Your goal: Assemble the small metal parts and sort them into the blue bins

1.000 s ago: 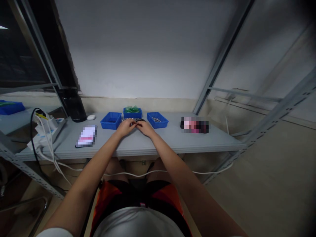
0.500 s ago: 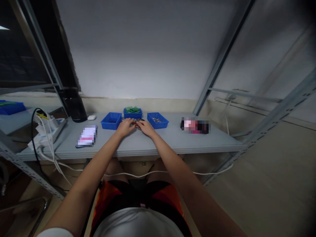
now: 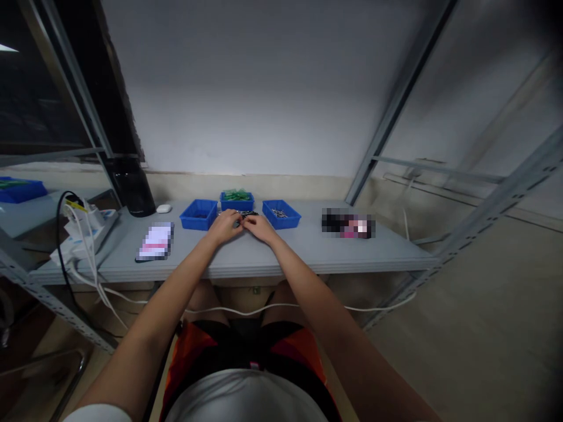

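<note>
My left hand (image 3: 227,225) and my right hand (image 3: 260,227) meet at the middle of the grey shelf top, fingers curled and thumbs close together. Whatever lies between the fingertips is too small and hidden to name. Just beyond the fingers is a row of small dark and shiny metal pieces (image 3: 246,213), partly covered by the hands. Left of my left hand stands a blue bin (image 3: 199,223) with a few dark bits on its floor. Behind the hands, another blue bin (image 3: 237,206) holds green pieces (image 3: 236,194). A third blue bin (image 3: 285,223), right of my right hand, contains thin silvery metal parts (image 3: 278,213).
On the left lie a phone (image 3: 156,241), a white earbud case (image 3: 164,208), a black bottle (image 3: 134,190) and a power strip (image 3: 85,234) with cables. A blurred-out device (image 3: 347,224) lies on the right. A white cable (image 3: 264,307) hangs below the shelf edge (image 3: 352,267).
Both hands stay in nearly the same place, with only slight finger movement at the fingertips. The picture on the blurred-out device at right has changed.
</note>
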Action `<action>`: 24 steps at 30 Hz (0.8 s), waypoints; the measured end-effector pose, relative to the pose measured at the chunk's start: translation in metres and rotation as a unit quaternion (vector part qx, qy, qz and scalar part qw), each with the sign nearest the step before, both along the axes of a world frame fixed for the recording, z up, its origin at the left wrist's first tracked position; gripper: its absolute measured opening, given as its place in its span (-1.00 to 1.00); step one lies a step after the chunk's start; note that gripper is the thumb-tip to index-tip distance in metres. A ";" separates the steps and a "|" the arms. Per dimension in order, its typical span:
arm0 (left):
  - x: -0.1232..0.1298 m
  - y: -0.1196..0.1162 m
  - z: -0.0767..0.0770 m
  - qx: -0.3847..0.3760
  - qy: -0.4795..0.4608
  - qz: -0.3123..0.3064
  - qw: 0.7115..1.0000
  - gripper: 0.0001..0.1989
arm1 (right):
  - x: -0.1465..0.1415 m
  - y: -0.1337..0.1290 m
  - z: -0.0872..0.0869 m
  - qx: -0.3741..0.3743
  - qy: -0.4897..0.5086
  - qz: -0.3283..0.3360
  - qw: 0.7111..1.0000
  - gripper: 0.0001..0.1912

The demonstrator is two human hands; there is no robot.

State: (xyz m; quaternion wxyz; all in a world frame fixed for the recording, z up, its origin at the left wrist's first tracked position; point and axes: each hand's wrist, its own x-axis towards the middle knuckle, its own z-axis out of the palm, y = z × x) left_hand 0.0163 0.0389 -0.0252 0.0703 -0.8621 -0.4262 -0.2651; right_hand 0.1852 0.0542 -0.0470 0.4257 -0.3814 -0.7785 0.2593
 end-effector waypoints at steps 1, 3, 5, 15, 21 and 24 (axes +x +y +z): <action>0.000 0.000 0.000 0.001 -0.001 -0.006 1.000 -0.85 | 0.000 0.000 0.000 -0.004 0.002 -0.001 1.000 -0.78; 0.001 0.000 0.000 0.002 -0.002 -0.014 1.000 -0.86 | 0.000 0.000 0.000 -0.008 0.002 -0.003 1.000 -0.79; 0.001 0.000 0.000 -0.003 -0.003 -0.015 1.000 -0.86 | 0.000 -0.001 0.001 -0.008 -0.004 -0.009 1.000 -0.79; -0.008 0.013 -0.008 -0.012 -0.121 0.015 0.992 -0.72 | 0.001 0.001 0.003 0.007 0.003 -0.090 0.996 -0.79; -0.007 0.017 -0.008 -0.055 -0.121 -0.026 0.991 -0.83 | 0.002 0.007 -0.001 -0.010 0.056 -0.051 0.997 -0.77; -0.006 0.016 -0.007 -0.049 -0.115 -0.041 0.991 -0.82 | 0.002 0.009 -0.004 -0.028 0.056 0.000 0.998 -0.76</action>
